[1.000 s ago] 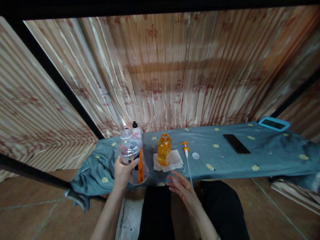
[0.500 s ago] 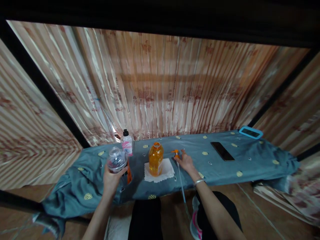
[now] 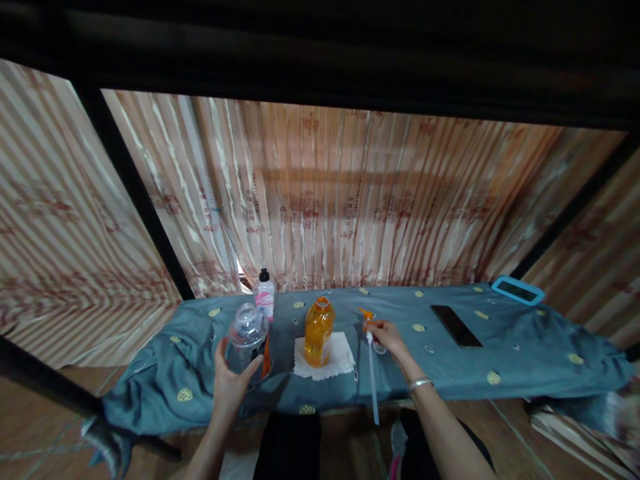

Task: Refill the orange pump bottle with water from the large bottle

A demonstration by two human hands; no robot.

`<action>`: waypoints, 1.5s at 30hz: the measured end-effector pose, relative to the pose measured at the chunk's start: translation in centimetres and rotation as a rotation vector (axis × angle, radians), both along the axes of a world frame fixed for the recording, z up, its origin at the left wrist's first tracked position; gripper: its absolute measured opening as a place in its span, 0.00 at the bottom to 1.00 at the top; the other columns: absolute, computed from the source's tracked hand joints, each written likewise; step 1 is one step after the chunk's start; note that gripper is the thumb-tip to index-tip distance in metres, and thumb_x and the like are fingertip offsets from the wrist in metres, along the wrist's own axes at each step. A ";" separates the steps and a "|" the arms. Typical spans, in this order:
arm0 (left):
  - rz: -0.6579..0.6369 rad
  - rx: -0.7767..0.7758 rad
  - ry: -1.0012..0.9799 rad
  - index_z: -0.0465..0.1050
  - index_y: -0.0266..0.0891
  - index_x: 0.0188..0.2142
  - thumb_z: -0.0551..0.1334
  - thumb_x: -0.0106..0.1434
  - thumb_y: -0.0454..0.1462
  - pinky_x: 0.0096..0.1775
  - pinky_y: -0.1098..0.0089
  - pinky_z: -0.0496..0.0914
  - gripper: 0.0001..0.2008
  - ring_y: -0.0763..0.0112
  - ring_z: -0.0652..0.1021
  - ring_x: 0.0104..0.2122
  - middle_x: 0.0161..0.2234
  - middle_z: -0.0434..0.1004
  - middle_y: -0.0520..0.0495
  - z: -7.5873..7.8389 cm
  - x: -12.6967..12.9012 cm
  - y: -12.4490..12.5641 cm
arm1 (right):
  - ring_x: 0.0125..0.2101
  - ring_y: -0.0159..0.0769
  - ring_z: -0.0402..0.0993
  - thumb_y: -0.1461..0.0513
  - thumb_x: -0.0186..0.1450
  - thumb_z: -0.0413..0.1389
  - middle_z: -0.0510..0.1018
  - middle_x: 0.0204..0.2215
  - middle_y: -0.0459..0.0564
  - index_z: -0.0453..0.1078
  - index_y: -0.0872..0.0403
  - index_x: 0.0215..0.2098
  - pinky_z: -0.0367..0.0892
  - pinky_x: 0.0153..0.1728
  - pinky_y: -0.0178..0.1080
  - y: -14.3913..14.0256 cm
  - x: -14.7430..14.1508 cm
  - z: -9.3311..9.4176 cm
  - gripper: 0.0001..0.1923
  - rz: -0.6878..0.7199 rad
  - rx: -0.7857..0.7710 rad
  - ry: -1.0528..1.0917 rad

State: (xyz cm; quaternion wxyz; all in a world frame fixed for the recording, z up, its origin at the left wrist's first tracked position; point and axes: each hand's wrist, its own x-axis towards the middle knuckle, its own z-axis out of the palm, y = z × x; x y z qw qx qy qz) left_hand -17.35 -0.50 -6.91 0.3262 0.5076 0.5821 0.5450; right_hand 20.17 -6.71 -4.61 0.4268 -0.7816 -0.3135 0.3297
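Note:
My left hand (image 3: 229, 380) grips a clear plastic bottle (image 3: 247, 337) with an orange label, upright on the blue-green cloth (image 3: 450, 363) at the left. My right hand (image 3: 388, 335) is closed on an orange pump head (image 3: 367, 315) whose long white tube (image 3: 372, 377) runs toward the cloth's front edge. Between my hands an open bottle of orange liquid (image 3: 318, 331) stands on a white paper napkin (image 3: 339, 357).
A small white bottle with a black cap (image 3: 265, 295) stands behind the clear one. A black phone (image 3: 456, 325) and a blue-framed device (image 3: 517, 291) lie at the right. Striped curtains (image 3: 340, 200) hang right behind; a black frame bar (image 3: 140, 200) crosses at left.
My right hand moved from near my lap up to the pump head and closed on it. My left hand kept hold of the clear bottle and set it lower on the cloth.

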 end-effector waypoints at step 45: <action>-0.578 0.078 -0.162 0.67 0.41 0.52 0.68 0.50 0.32 0.48 0.60 0.73 0.28 0.60 0.80 0.45 0.46 0.80 0.45 5.3 16.1 0.0 | 0.39 0.40 0.77 0.54 0.59 0.66 0.79 0.36 0.46 0.71 0.53 0.40 0.70 0.47 0.51 3.5 -8.7 9.0 0.16 0.595 0.726 0.007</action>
